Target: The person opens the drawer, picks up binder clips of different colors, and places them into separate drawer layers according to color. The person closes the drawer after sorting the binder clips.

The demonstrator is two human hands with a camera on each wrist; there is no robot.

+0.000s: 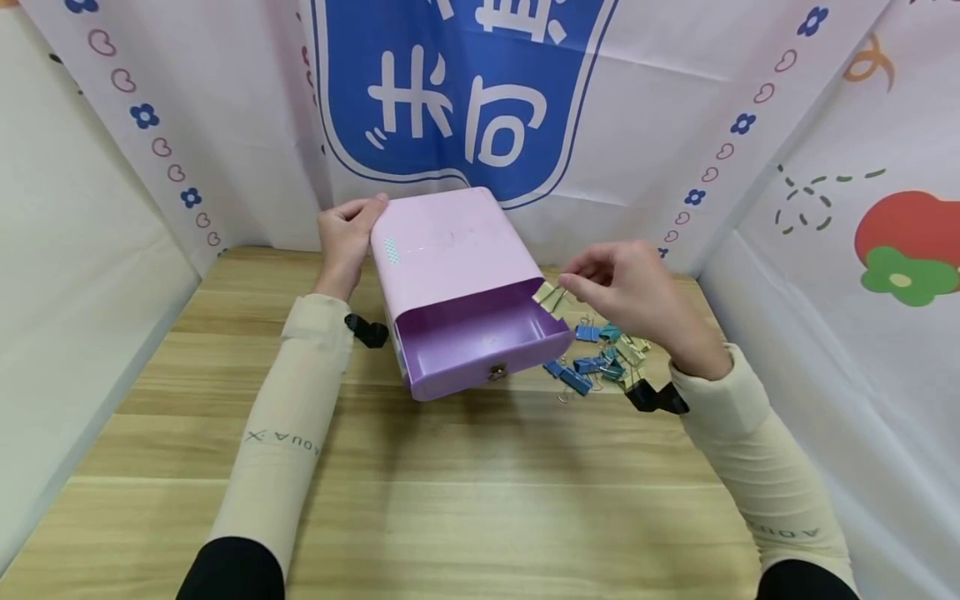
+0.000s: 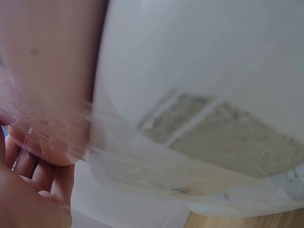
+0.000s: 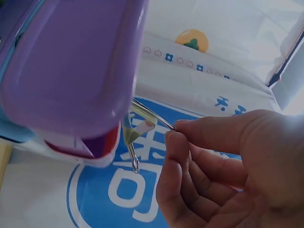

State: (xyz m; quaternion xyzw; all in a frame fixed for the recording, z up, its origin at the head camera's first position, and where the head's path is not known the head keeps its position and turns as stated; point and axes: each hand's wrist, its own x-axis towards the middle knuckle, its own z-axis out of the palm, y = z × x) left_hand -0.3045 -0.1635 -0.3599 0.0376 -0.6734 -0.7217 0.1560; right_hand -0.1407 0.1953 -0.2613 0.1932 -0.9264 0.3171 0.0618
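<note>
A pink drawer box (image 1: pixel 450 237) stands at the back middle of the table, its purple drawer (image 1: pixel 480 368) pulled out toward me and showing a bare inside. My left hand (image 1: pixel 341 250) grips the box's back left corner, thumb on top; the left wrist view has its fingers (image 2: pixel 42 175) bent against the box's edge. At the drawer's right side, my right hand (image 1: pixel 637 292) pinches a yellow binder clip (image 1: pixel 551 297) by its wire handle. In the right wrist view, thumb and forefinger meet on that wire, and the clip overlaps the drawer's edge.
Several blue, teal and yellow binder clips (image 1: pixel 592 363) lie in a loose pile on the wooden table (image 1: pixel 480 500), right of the drawer and below my right hand. A printed white cloth (image 1: pixel 645 108) rises behind the box, with more white cloth at both sides.
</note>
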